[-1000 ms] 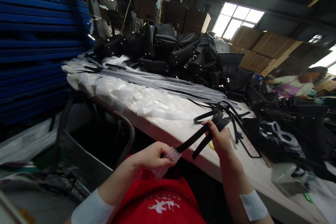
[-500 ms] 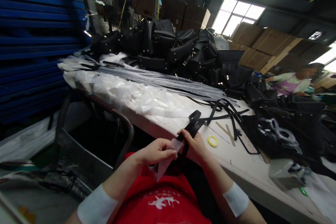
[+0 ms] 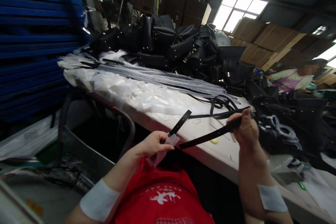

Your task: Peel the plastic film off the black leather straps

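My left hand (image 3: 155, 143) is closed near my lap, pinching a translucent plastic sleeve (image 3: 172, 140). A short black strap end with holes (image 3: 181, 121) sticks up out of the sleeve. To the right, over the table edge, my right hand (image 3: 246, 130) is closed round a black strap (image 3: 207, 138), whose free end points left toward my left hand. Behind it more black strap (image 3: 223, 101) lies looped on the white table (image 3: 228, 157). Whether the two strap pieces join cannot be made out.
White plastic sleeves (image 3: 126, 91) are heaped along the left of the table, beside a bundle of sleeved straps (image 3: 162, 75). Black bags (image 3: 181, 38) are piled behind. A yellow ring (image 3: 214, 140) lies near the edge. A metal-framed chair (image 3: 123, 115) stands left; a person (image 3: 291, 80) is at far right.
My right hand has moved away from my left, out to the right and up, drawing the black strap with it. My left hand stays near my lap with the plastic sleeve.
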`<action>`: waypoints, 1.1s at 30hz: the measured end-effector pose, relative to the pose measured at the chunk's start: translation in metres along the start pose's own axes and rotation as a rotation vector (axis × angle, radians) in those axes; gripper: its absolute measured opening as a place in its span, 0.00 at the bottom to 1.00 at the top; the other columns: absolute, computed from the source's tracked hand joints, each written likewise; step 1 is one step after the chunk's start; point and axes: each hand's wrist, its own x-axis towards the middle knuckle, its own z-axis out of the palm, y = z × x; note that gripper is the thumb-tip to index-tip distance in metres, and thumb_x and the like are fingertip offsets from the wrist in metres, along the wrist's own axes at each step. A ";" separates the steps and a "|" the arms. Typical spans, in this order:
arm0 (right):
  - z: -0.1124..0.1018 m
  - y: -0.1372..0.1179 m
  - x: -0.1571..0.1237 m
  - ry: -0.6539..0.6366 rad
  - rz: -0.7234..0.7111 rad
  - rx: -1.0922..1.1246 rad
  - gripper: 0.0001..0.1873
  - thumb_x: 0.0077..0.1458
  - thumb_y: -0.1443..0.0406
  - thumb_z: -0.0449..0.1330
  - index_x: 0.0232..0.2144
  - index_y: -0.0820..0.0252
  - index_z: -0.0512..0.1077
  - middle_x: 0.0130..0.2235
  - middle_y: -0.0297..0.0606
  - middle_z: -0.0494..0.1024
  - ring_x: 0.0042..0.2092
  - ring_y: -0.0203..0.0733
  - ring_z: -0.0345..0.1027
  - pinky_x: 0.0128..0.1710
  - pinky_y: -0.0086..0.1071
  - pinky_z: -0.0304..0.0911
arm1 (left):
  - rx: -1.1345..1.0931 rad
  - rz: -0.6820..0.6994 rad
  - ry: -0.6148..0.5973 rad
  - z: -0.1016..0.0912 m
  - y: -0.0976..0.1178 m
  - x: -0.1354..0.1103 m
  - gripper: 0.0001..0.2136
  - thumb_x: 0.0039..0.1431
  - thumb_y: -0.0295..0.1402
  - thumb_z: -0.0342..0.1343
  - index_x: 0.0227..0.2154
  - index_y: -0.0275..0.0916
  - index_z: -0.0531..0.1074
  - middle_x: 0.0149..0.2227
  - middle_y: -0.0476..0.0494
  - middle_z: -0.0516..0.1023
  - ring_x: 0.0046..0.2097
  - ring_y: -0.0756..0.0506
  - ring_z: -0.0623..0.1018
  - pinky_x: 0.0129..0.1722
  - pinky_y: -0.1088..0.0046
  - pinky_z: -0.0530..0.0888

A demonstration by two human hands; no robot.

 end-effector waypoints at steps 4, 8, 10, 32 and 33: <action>-0.021 -0.016 0.015 0.117 -0.072 0.202 0.32 0.53 0.40 0.57 0.14 0.58 0.72 0.13 0.36 0.66 0.16 0.37 0.61 0.13 0.32 0.52 | 0.056 0.045 -0.051 -0.001 -0.001 0.002 0.15 0.49 0.40 0.65 0.20 0.33 0.73 0.24 0.50 0.71 0.28 0.51 0.69 0.30 0.76 0.65; -0.027 -0.017 0.022 0.114 -0.057 0.287 0.30 0.57 0.43 0.56 0.15 0.58 0.71 0.14 0.35 0.65 0.17 0.36 0.62 0.16 0.33 0.54 | 0.093 0.059 -0.052 -0.001 -0.003 0.001 0.12 0.47 0.37 0.67 0.21 0.33 0.76 0.26 0.48 0.75 0.30 0.50 0.72 0.32 0.76 0.68; -0.024 -0.014 0.022 0.112 -0.062 0.282 0.30 0.56 0.42 0.55 0.15 0.57 0.71 0.14 0.35 0.65 0.17 0.37 0.62 0.16 0.33 0.53 | 0.105 0.069 -0.074 0.001 -0.002 0.000 0.10 0.48 0.36 0.66 0.22 0.33 0.77 0.28 0.47 0.76 0.31 0.49 0.74 0.33 0.76 0.69; 0.004 0.005 0.014 0.027 0.030 0.392 0.30 0.56 0.42 0.56 0.16 0.58 0.70 0.13 0.34 0.67 0.16 0.36 0.62 0.14 0.30 0.56 | 0.204 0.095 -0.129 0.008 0.000 0.001 0.05 0.52 0.32 0.63 0.26 0.36 0.81 0.32 0.47 0.78 0.34 0.49 0.76 0.35 0.78 0.70; 0.004 0.005 0.014 0.026 0.034 0.388 0.30 0.55 0.42 0.57 0.16 0.58 0.71 0.13 0.34 0.68 0.16 0.37 0.63 0.14 0.30 0.56 | 0.202 0.092 -0.131 0.008 0.000 0.001 0.05 0.52 0.32 0.63 0.26 0.36 0.81 0.32 0.47 0.78 0.34 0.49 0.76 0.35 0.78 0.70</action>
